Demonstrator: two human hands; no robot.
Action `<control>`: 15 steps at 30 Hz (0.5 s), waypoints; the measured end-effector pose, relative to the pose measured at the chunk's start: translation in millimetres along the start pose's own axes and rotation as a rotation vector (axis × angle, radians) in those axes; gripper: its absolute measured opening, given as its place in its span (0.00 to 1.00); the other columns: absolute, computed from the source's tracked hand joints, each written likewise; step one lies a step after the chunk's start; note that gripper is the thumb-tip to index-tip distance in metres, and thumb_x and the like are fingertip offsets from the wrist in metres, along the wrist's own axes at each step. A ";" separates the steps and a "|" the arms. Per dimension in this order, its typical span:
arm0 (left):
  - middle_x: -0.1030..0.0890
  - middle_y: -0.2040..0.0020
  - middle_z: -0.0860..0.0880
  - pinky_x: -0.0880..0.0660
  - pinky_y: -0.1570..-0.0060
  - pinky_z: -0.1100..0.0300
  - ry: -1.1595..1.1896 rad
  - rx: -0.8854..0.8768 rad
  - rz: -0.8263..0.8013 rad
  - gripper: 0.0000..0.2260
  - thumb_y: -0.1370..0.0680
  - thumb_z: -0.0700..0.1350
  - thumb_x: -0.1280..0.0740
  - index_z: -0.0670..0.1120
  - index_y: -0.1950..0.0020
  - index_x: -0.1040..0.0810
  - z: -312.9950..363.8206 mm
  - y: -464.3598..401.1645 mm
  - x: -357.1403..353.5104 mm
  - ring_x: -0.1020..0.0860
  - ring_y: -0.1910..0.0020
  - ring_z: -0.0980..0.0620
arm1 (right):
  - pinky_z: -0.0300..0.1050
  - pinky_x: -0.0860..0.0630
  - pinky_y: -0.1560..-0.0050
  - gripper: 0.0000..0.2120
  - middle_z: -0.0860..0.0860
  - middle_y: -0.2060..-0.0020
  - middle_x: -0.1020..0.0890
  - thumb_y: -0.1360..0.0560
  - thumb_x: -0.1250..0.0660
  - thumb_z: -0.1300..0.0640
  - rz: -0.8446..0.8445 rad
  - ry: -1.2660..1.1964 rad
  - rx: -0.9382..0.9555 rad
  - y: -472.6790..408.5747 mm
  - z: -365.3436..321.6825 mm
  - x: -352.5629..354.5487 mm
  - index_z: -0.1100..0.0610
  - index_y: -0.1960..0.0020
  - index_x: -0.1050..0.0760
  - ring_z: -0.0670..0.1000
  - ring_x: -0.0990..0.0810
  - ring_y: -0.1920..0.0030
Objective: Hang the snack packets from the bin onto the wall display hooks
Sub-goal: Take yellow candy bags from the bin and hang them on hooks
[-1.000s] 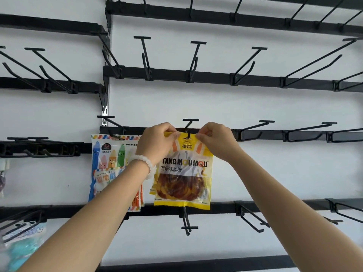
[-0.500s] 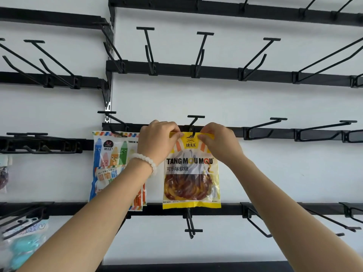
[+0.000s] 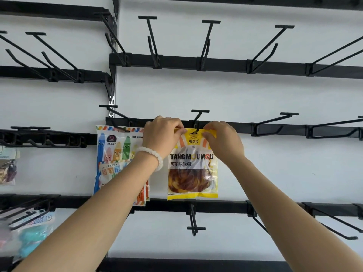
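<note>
Yellow plastic snack packet (image 3: pixel 193 163), printed "TANG MOU MQU" above a clear window showing brown-and-yellow gummy strips, hangs flat against the white wall (image 3: pixel 275 99) at the middle rail. Its top edge sits at the black wire display hook (image 3: pixel 198 122) with a T-shaped tip; the hook's lower prong meets the packet's punched hole at top centre.

The left hand (image 3: pixel 162 134), wearing a white beaded bracelet (image 3: pixel 154 156) at the wrist, pinches the packet's top left corner between thumb and fingers. The right hand (image 3: pixel 223 139) pinches the top right corner the same way. Both hands are clamped on the packet, one on each side of the hook.

Compared with half a second earlier, both hands keep the same pinch on the same corners. The packet's top edge stands at about the same place against the hook, and the packet hangs slightly straighter. The camera view has shifted a little, so the rails sit differently in the picture.

Just left of the yellow packet, a white-and-blue snack packet with crayon figures (image 3: pixel 115 154) hangs from the neighbouring hook, partly covered by the left forearm. The black horizontal rail (image 3: pixel 275 127) carries further bare hooks to the right. At the far left, other blurred packets hang on a lower rail.
</note>
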State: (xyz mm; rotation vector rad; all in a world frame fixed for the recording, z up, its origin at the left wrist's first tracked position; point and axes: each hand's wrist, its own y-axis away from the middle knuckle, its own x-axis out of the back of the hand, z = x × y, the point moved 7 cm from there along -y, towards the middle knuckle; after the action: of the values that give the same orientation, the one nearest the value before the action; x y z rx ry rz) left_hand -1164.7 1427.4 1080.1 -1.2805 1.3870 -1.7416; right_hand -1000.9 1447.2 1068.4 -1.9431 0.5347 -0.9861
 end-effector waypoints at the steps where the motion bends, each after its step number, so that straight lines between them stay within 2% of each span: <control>1: 0.17 0.58 0.53 0.32 0.57 0.56 -0.010 0.007 -0.006 0.10 0.24 0.54 0.35 0.50 0.54 0.18 -1.1 -0.4 -1.7 0.24 0.53 0.48 | 0.51 0.27 0.48 0.10 0.51 0.46 0.22 0.23 0.38 0.53 0.003 0.008 0.001 -0.5 -0.2 -0.2 0.51 0.43 0.24 0.54 0.28 0.42; 6: 0.17 0.57 0.53 0.32 0.54 0.54 -0.041 0.051 -0.045 0.10 0.24 0.55 0.36 0.51 0.53 0.19 -3.2 -2.6 -9.1 0.25 0.51 0.48 | 0.48 0.29 0.52 0.11 0.52 0.45 0.23 0.23 0.38 0.54 0.019 0.054 -0.001 -1.5 -1.1 -2.2 0.52 0.43 0.24 0.55 0.28 0.42; 9: 0.17 0.56 0.52 0.31 0.53 0.52 -0.051 0.058 -0.055 0.11 0.24 0.55 0.36 0.52 0.50 0.19 -5.3 -2.7 -9.9 0.25 0.50 0.48 | 0.50 0.29 0.50 0.12 0.52 0.43 0.23 0.24 0.38 0.54 0.032 0.068 0.000 1.3 -1.6 -1.4 0.52 0.41 0.25 0.55 0.28 0.42; 13: 0.18 0.49 0.51 0.31 0.50 0.51 -0.096 0.025 -0.053 0.14 0.23 0.55 0.38 0.50 0.42 0.23 -3.6 0.6 -0.4 0.24 0.46 0.47 | 0.50 0.29 0.46 0.15 0.52 0.41 0.24 0.24 0.36 0.53 0.069 0.118 0.037 12.1 -2.2 5.5 0.53 0.39 0.26 0.55 0.29 0.40; 15: 0.19 0.47 0.50 0.30 0.50 0.51 -0.151 -0.025 -0.012 0.13 0.23 0.53 0.38 0.49 0.43 0.22 2.8 9.2 13.0 0.25 0.45 0.47 | 0.50 0.30 0.46 0.13 0.52 0.42 0.24 0.24 0.37 0.53 0.085 0.149 0.054 23.3 -2.5 10.5 0.53 0.41 0.25 0.55 0.28 0.41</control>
State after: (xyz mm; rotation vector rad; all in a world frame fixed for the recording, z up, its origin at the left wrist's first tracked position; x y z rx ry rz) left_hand -1168.2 1412.3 1075.6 -1.4060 1.3206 -1.6046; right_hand -996.4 1426.5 1054.0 -1.7940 0.6631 -1.0846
